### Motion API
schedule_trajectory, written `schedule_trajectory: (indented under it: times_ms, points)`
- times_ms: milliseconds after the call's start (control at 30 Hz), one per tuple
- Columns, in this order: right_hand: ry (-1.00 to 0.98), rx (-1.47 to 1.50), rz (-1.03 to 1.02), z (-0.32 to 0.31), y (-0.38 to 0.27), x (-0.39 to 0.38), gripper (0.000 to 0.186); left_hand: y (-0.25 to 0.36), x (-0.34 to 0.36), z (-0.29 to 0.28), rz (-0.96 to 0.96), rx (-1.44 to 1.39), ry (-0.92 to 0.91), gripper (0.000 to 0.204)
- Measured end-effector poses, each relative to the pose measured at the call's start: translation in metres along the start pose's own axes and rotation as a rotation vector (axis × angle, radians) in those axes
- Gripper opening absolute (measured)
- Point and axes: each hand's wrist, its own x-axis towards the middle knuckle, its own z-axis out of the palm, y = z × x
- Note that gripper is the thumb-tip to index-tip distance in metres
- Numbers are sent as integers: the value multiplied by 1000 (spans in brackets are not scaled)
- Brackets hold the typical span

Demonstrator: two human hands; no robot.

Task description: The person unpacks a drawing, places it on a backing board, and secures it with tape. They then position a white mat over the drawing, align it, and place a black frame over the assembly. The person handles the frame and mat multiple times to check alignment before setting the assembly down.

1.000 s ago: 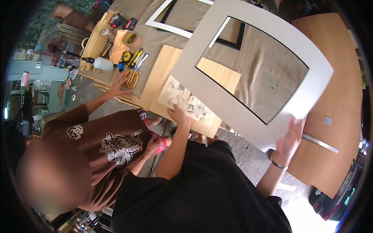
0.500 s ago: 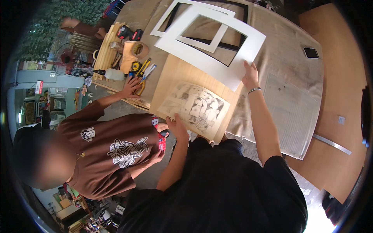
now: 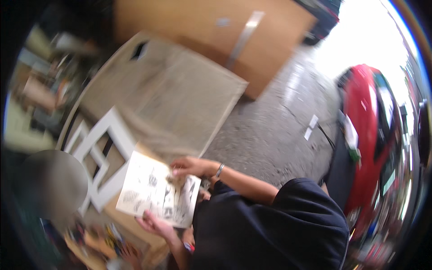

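A pale sheet with black line drawings point(image 3: 146, 186) is tilted in front of my body. My left hand point(image 3: 156, 225) has its thumb and fingers closed on the sheet's near left edge. At the far right edge my right hand point(image 3: 191, 167), with a bracelet on the wrist, bends its fingers over the sheet. Motion blur softens both sets of fingertips. Beyond the sheet lies a white picture mat point(image 3: 120, 130), overlapping a second white mat point(image 3: 77, 136). Part of a light wooden board point(image 3: 130, 222) shows under the sheet.
A cloth-covered table point(image 3: 180, 90) reaches away, a dark phone point(image 3: 139, 51) on it. Behind stands a large brown panel point(image 3: 274, 49). A red car point(image 3: 366, 135) is at the right. At lower left, a co-worker's hand point(image 3: 130, 254) is near blurred tools.
My view has swung right, bringing the car into sight. My right hand has let go of the white mat, which now lies on the table, and moved to the drawing sheet.
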Motion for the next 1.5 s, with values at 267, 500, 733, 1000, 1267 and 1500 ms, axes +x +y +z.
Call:
schedule_trajectory:
  times_ms: [267, 500, 733, 1000, 1267, 1500]
  points:
    - [797, 433, -157, 62, -46, -133, 23, 71, 45, 32, 20, -9, -815, 46]
    - [1329, 453, -162, 124, -67, -154, 21, 109, 99, 63, -150, -13, -1220, 31]
    - [1974, 225, 71, 163, -12, -244, 20, 67, 115, 85, -102, -52, -1351, 30]
    - [2334, 190, 74, 155, 70, -319, 14, 24, 110, 120, -21, 12, -1391, 27]
    - [2464, 269, 52, 51, 123, -328, 13, -14, 95, 252, 42, 30, -1675, 21]
    - [2723, 451, 217, -23, 135, -353, 28, 0, 84, 390, 56, -40, -1891, 21]
